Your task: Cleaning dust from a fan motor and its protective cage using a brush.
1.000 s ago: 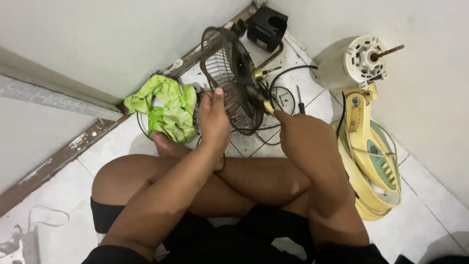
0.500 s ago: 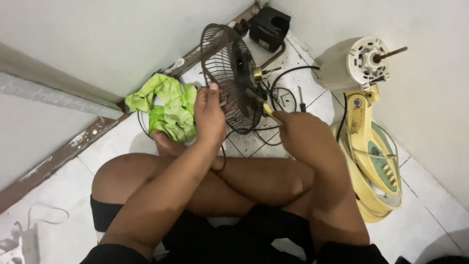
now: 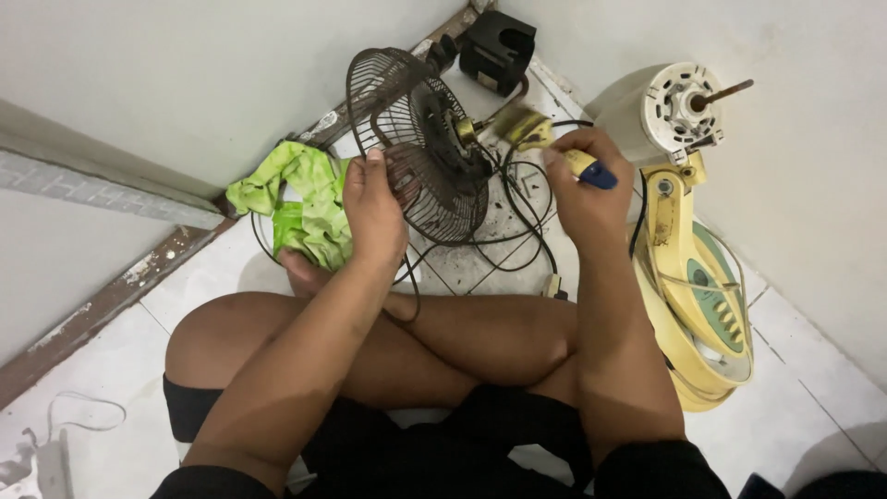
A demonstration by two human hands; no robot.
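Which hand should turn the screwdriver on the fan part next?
Probably the right hand: it already grips the screwdriver, whose tip end points toward the hub of the fan grille. The left hand is busy steadying that grille.

Fan grille (image 3: 416, 148) standing centre on the tiled floor (image 3: 185, 286): crumpled rag (image 3: 300, 203) lying left of it, fan motor (image 3: 670, 111) and fan base (image 3: 698, 296) lying right, charger block (image 3: 497, 51) sitting behind.

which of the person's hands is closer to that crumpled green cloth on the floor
Left. The left hand grips the edge of the dark wire fan guard, right beside the green cloth. The right hand holds a yellow-handled tool on the guard's far side.
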